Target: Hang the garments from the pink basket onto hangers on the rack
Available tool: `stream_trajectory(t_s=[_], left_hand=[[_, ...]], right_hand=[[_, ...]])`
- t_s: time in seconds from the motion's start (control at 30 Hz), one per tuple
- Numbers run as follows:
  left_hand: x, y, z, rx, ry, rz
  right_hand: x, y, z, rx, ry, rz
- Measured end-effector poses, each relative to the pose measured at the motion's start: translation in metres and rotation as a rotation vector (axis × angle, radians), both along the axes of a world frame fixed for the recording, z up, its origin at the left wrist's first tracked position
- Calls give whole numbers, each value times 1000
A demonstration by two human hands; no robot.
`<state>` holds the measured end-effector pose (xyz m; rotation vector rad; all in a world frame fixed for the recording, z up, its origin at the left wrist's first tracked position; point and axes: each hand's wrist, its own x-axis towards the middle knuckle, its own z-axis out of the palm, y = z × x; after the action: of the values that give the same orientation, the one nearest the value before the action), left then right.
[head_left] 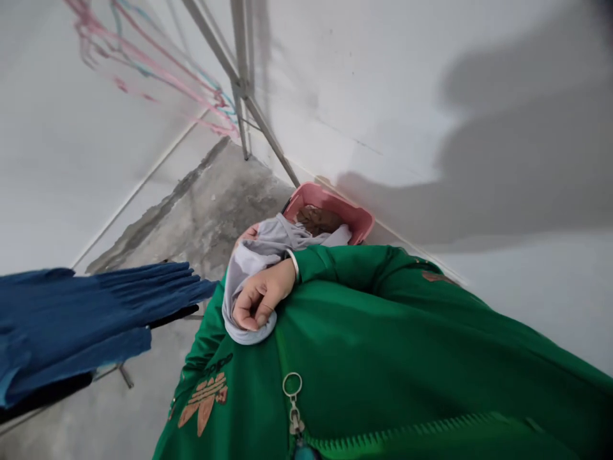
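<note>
A light grey garment (242,260) is gathered between my hands, close against my green jacket. The fingers of my right hand (265,295) are curled closed on its rolled edge, and a bracelet circles that wrist. Just beyond, my left hand (248,234) grips the cloth from the far side; most of this hand is hidden by the fabric. Part of the garment trails toward a pink basket (361,220), which has a crumpled brown item (320,219) inside.
To the left hangs dark blue pleated clothing (96,306). Metal rack poles (261,121) stand by the corner, with pink and teal hangers (158,64) at upper left. White walls meet a rough concrete floor (211,198).
</note>
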<state>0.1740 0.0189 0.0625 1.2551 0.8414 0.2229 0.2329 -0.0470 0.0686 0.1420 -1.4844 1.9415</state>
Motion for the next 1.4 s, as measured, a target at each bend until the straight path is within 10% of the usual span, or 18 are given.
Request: stream_trajectory(t_s=[0.17, 0.33, 0.43, 0.63, 0.77, 0.93, 1.2, 1.4], left_hand=[[-48, 21, 63, 156, -343, 328], [-97, 29, 101, 330, -475, 660], [-110, 26, 108, 299, -499, 655], [-136, 51, 108, 252, -439, 651], [-179, 78, 106, 445, -308, 798], [-184, 47, 104, 826, -333, 851], [-168, 66, 52, 1147, 163, 862], [-178, 86, 35, 1219, 25, 716]], right_hand=[[7, -2, 51, 390, -192, -64], [41, 21, 76, 799, -423, -1006], [35, 54, 71, 1117, -556, -1251], [-7, 98, 78, 1051, -527, -1299], [-29, 116, 125, 950, -600, -1390], [-81, 135, 179, 1036, -929, -1317], [-127, 155, 209, 1210, -1000, -1368], [-122, 160, 217, 1199, -1023, -1436]])
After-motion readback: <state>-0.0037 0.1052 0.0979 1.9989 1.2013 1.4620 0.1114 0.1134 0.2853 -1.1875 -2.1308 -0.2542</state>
